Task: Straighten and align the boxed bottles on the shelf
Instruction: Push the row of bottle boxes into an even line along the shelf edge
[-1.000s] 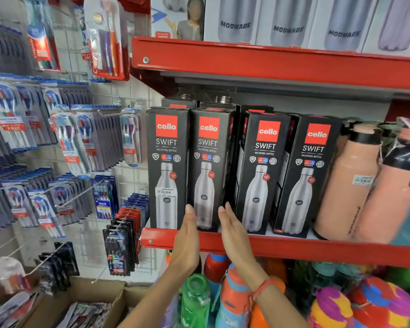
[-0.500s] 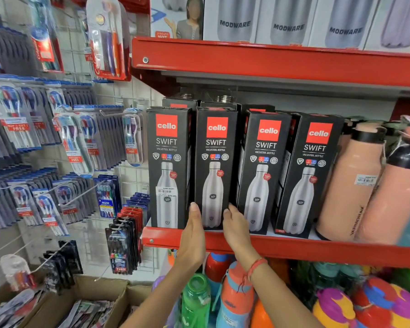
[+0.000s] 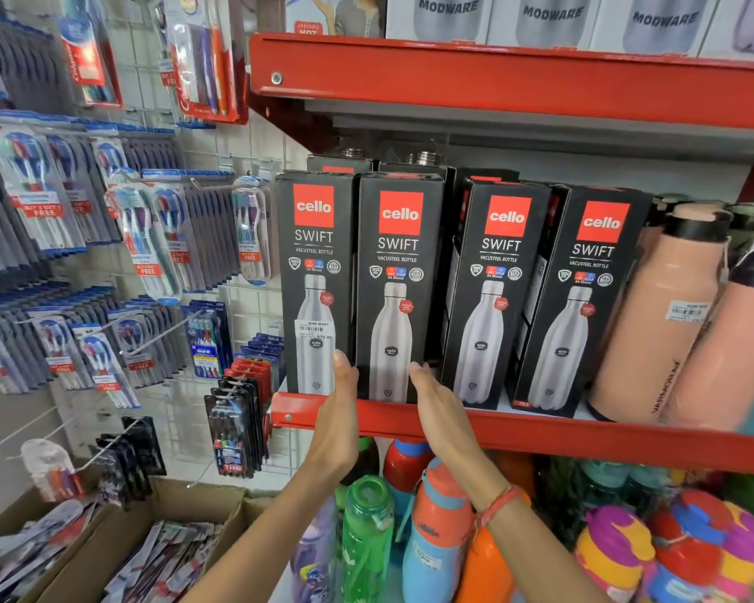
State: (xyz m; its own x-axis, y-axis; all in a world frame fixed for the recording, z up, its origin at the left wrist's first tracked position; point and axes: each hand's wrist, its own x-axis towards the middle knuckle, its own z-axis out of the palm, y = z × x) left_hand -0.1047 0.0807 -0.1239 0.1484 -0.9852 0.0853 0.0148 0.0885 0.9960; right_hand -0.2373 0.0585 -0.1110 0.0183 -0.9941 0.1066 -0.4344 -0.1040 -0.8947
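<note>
Four black boxes stand upright along the front edge of the red shelf. The second box touches the first box at the shelf's left end; a gap separates it from the third box. The left hand and right hand, both flat with fingers extended, flank the second box's lower part. Peach flasks stand right of the fourth box.

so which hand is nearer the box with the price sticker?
Left. The left hand rests at the lower right edge of the stickered box; the right hand sits beyond the second box.
</note>
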